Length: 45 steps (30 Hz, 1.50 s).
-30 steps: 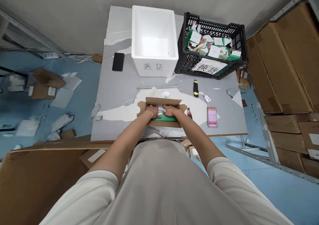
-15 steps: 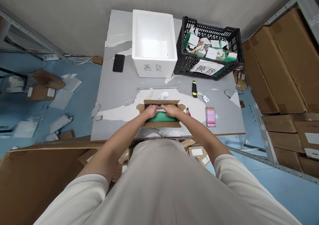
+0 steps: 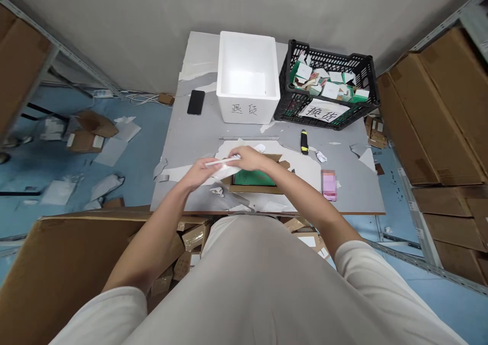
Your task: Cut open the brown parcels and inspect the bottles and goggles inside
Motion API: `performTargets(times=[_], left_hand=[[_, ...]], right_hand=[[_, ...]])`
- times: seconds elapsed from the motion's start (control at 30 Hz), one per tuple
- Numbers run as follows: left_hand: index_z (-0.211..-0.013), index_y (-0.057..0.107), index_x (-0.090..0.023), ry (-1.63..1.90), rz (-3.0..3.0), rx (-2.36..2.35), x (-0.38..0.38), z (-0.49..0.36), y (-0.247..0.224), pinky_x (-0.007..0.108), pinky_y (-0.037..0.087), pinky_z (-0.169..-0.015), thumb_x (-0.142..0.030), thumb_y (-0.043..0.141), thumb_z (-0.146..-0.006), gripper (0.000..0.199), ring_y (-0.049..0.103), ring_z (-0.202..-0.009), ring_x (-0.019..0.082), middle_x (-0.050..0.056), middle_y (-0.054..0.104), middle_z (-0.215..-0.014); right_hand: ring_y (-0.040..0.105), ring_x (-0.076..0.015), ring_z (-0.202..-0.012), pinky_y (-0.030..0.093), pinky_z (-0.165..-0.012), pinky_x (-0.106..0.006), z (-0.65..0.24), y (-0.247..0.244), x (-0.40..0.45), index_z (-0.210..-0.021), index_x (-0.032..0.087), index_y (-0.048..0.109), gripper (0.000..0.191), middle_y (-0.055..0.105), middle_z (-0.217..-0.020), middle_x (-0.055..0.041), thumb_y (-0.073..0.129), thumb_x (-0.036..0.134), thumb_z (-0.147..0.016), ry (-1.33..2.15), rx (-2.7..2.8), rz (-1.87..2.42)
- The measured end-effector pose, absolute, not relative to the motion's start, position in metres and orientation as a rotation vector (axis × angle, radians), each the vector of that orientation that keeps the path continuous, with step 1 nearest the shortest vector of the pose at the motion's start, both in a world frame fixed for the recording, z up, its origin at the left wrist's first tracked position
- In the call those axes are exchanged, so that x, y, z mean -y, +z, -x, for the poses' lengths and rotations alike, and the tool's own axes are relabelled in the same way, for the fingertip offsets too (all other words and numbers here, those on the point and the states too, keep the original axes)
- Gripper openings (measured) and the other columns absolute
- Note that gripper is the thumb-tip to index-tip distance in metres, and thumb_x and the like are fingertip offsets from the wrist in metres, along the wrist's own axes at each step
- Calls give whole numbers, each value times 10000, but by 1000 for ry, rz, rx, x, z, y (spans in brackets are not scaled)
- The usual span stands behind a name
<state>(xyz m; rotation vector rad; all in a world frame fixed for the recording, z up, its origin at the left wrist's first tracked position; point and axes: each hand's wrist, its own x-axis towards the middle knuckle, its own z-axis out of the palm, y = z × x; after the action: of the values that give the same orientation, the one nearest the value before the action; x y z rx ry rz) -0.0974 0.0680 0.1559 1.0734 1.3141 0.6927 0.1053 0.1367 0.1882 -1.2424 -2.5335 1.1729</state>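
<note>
Between my two hands is a folded white paper (image 3: pixel 224 170), held just above the left end of an open cardboard box (image 3: pixel 259 189). My left hand (image 3: pixel 201 172) grips the paper's left edge, and my right hand (image 3: pixel 247 159) pinches its right end with fingers closed. Inside the box lies a green package (image 3: pixel 253 177), partly covered by my right hand and wrist. Crumpled paper (image 3: pixel 217 191) rests at the box's left side.
A white foam box (image 3: pixel 249 110) and a black crate (image 3: pixel 331 118) full of small cartons stand at the table's back. A black phone (image 3: pixel 195 102), a yellow-black cutter (image 3: pixel 304 142) and a pink item (image 3: pixel 329 185) lie on the table (image 3: pixel 179 136). A large carton (image 3: pixel 76 263) stands front left.
Both hands have come up out of the box and shifted left, bringing the white paper with them. The green package stays in the box. The whole view has shifted slightly.
</note>
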Motion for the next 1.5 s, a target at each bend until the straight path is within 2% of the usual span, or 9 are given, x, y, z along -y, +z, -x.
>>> performTargets(times=[0.17, 0.33, 0.53, 0.67, 0.77, 0.93, 1.03, 1.23, 1.5], left_hand=[[-918, 665, -121, 890, -688, -1531, -42, 185, 121, 247, 501, -578, -478, 809, -565, 521, 617, -657, 156, 42, 678, -743], [-971, 618, -136, 881, -512, -1706, -23, 202, 64, 239, 535, -680, -366, 729, -702, 370, 645, -739, 124, 46, 693, -852], [-1108, 571, -117, 637, -578, -1989, -33, 180, 31, 376, 543, -801, -405, 676, -738, 481, 649, -1010, 270, 144, 677, -1065], [-1443, 211, -78, 570, -681, -2239, -43, 175, 37, 594, 332, -1044, -449, 778, -593, 1087, 250, -1396, 434, 280, 263, -1505], [-1488, 61, -86, 552, -1037, -2374, -42, 171, 57, 645, 176, -1105, -535, 703, -662, 1138, 19, -1449, 422, 254, 61, -1569], [-1446, 259, -108, 663, -2090, -1695, -24, 141, 97, 473, 231, -1158, -578, 614, -750, 912, 259, -1416, 349, 201, 279, -1527], [-1358, 430, -173, 467, -2478, -1230, -17, 106, 107, 533, 211, -1144, -592, 658, -713, 803, 363, -1365, 346, 184, 423, -1453], [-1176, 596, -223, 285, -2590, -1202, -24, 58, 95, 607, 139, -1121, -372, 568, -843, 366, 518, -1233, 306, 135, 660, -1171], [-1167, 571, -205, 329, -2528, -1327, -26, 57, 87, 583, 155, -1103, -319, 613, -773, 413, 581, -1133, 311, 138, 657, -1156]], right_hand=[[596, -202, -1016, 431, -842, -254, 11, 167, -150, -1074, 161, 641, 387, 673, -1096, -58, 683, 424, -792, 1278, 2610, 1291], [581, -262, -1143, 458, -900, -290, 54, 114, -137, -1272, 116, 534, 620, 601, -1285, -142, 662, 490, -794, 1497, 2572, 1494], [200, -337, -1444, 286, -1117, -456, 49, 106, -119, -1490, 122, 217, 861, 121, -1581, -209, 652, 414, -807, 1362, 2473, 1628], [330, -237, -1396, 341, -1093, -344, 0, 149, -109, -1466, 154, 271, 663, 196, -1577, -139, 553, 256, -875, 1215, 2540, 1063], [582, -176, -1111, 406, -1010, -294, -70, 176, -108, -1326, 165, 469, 402, 524, -1365, -91, 445, 244, -933, 1061, 2554, 872], [587, -251, -1104, 471, -892, -357, -152, 156, -111, -1261, 192, 548, 381, 609, -1208, -104, 523, 181, -881, 871, 2891, 1275], [562, -286, -1168, 485, -905, -371, -140, 123, -109, -1350, 221, 495, 547, 522, -1343, -127, 635, 202, -821, 897, 3150, 1192], [531, -288, -1217, 443, -1000, -402, -103, 118, -98, -1139, 131, 624, 301, 537, -1343, -152, 593, 155, -841, 773, 3051, 1154], [611, -199, -898, 512, -812, -381, -323, 138, -35, -1102, 137, 571, 326, 638, -1008, -122, 387, 350, -938, 244, 1480, 1842]])
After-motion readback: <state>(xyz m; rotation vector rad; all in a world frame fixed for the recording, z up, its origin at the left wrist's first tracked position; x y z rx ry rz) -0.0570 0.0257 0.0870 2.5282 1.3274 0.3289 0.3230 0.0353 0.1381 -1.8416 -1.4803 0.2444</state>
